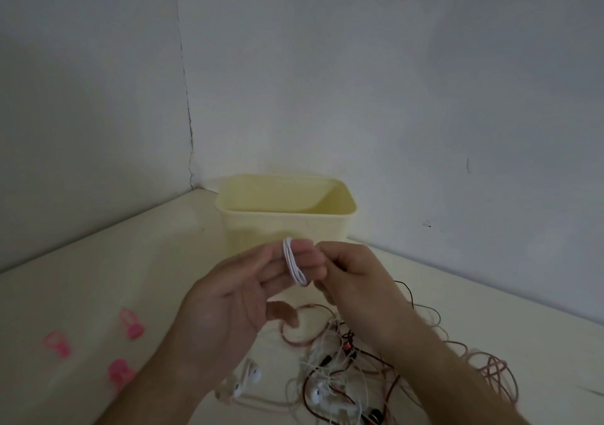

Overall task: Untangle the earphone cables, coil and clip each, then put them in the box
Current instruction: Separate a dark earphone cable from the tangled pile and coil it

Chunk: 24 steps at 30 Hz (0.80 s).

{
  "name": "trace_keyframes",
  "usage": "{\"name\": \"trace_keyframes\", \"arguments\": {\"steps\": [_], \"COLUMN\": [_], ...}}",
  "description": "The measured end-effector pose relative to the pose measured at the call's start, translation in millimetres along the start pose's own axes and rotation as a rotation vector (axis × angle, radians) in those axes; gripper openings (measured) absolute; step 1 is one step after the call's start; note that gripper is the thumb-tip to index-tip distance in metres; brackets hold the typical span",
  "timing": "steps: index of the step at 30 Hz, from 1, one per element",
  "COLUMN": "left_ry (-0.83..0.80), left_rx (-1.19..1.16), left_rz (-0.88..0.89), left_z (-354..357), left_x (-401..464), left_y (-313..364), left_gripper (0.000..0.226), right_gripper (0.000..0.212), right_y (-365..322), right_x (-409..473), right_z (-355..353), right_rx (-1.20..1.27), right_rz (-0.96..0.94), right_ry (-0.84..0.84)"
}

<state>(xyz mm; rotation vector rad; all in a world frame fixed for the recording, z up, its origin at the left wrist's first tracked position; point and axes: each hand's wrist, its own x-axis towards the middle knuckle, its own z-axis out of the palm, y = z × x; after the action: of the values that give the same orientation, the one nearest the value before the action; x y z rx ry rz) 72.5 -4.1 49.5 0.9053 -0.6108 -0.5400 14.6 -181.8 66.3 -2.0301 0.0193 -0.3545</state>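
The white cable [294, 263] is wound in upright loops round the straight fingers [304, 254] of the left hand [235, 297], raised before the box [284, 212], with the right hand [353, 271] just beside it, seemingly pinching its free end

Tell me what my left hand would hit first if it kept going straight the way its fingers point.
Probably the yellow box. The left hand, with white cable looped round its fingers, points up and away toward the box's near wall, with nothing visible between. Depth is hard to judge from one view.
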Motion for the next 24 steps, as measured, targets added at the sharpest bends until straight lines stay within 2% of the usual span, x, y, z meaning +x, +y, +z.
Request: {"name": "trace_keyframes", "arguments": {"steps": [2, 4, 8, 13, 17, 20, 24], "left_ry": [0.032, 0.091, 0.288, 0.221, 0.126, 0.079, 0.062], "left_rx": [-0.062, 0.008, 0.486, 0.781, 0.565, 0.361, 0.121], "left_rz": [0.045, 0.088, 0.106, 0.065, -0.033, -0.055, 0.007], "left_z": [-2.1, -4.1, -5.9, -3.0, 1.5, 1.8, 2.4], "left_x": [1.3, 3.6, 7.4, 5.4, 2.5, 0.6, 0.2], "left_y": [1.5, 2.6, -8.2, -20.1, -15.8, -12.4, -9.5], "left_gripper": [0.049, 0.047, 0.03, 0.034, 0.048, 0.043, 0.036], "right_gripper": [0.037, 0.033, 0.023, 0.024, 0.025, 0.023, 0.028], "right_y": [2.2, 0.2, -8.2, -14.9, -16.8, -11.9, -4.2], "right_x": [-0.3, -1.6, -3.6, -5.0, -3.2, -1.0, -0.5], "right_z": [5.8, 9.2, 5.8, -3.8, -13.1, -12.1, -4.4], "right_rx": [-0.062, -0.11, -0.223, -0.273, -0.156, -0.094, -0.075], "right_rz": [0.02, 0.036, -0.013, -0.04, -0.036, -0.041, -0.006], "right_ry": [-0.045, -0.083, -0.134, -0.109, -0.007, 0.045, 0.029]}}
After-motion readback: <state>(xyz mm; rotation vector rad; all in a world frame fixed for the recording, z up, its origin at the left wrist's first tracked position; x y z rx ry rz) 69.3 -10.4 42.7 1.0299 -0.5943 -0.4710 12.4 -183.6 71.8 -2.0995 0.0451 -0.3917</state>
